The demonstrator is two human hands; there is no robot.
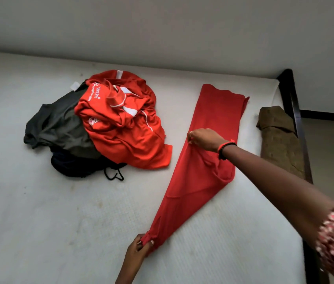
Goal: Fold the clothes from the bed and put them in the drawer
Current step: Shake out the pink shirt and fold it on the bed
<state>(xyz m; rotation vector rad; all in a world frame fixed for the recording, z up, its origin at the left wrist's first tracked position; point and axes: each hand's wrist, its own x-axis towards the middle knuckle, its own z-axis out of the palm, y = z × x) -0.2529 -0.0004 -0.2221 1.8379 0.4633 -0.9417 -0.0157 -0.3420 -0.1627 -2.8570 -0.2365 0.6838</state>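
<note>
A long red garment (213,119) lies folded lengthwise on the white mattress (49,222), running from the far right toward the near edge. My left hand (141,245) pinches its near corner. My right hand (203,139) grips a fold at its middle, lifting the cloth slightly. To the left sits a loose pile: a red printed jersey (125,128) on top of a dark grey garment (59,128) and a black one with a drawstring (76,165). No drawer is in view.
A brown folded cloth (276,136) lies along the mattress's right edge beside the dark wooden bed frame (293,103). A grey wall (162,27) runs behind the bed. Bare mattress spreads at the near left.
</note>
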